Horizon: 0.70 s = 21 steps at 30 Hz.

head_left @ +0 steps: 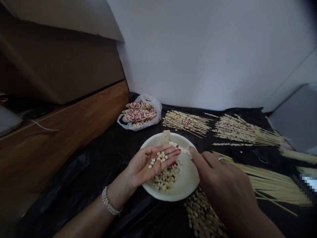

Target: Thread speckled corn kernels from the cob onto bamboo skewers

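Observation:
My left hand (148, 163) lies palm up over a white bowl (188, 185), fingers stretched out, with several loose corn kernels (158, 158) resting on the palm. My right hand (220, 180) pinches a thin wooden skewer (178, 147) strung with kernels, its loaded end lying across my left fingertips. A ring sits on one right finger and a bead bracelet on my left wrist. More kernels (166, 178) lie in the bowl under my left hand, and a bare cob piece (166, 136) rests at the bowl's far rim.
Black plastic sheet (99, 172) covers the surface. A white bag of red-and-white corn cobs (140, 115) sits at the back. Two piles of loaded skewers (185, 122) (240, 130) lie along the wall. Bare skewers (272, 181) lie right. Loose kernels (200, 211) lie below the bowl.

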### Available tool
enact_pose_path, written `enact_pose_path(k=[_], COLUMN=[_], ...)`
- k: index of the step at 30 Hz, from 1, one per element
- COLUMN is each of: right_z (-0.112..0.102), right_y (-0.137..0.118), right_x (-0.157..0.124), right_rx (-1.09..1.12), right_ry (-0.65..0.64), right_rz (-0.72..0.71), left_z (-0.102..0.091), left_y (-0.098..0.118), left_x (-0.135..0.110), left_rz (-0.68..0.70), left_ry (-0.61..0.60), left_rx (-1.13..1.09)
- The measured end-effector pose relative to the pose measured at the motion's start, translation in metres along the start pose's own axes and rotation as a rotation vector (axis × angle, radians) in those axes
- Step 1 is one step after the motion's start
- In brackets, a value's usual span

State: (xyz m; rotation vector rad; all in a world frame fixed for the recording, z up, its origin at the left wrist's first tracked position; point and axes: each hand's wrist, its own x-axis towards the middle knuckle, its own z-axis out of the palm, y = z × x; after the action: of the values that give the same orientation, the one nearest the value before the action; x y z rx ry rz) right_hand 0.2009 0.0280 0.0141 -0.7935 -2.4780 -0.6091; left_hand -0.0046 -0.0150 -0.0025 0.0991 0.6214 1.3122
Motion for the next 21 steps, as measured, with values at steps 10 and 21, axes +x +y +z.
enact_pose_path(k=[10,21], right_z=[-0.0026,-0.0063], right_y=[0.0040,0.0052], right_x=[-0.0029,-0.0024], right_rx=[0.075,0.088], right_ry=[-0.017,0.012], right_rz=[0.032,0.026], left_z=[-0.0026,-0.0061], left_y=[-0.0073,-0.0038], left_x=[0.0034,0.0053], left_rz=[0.087,0.117], left_ry=[0.073,0.148], left_rx=[0.109,0.123])
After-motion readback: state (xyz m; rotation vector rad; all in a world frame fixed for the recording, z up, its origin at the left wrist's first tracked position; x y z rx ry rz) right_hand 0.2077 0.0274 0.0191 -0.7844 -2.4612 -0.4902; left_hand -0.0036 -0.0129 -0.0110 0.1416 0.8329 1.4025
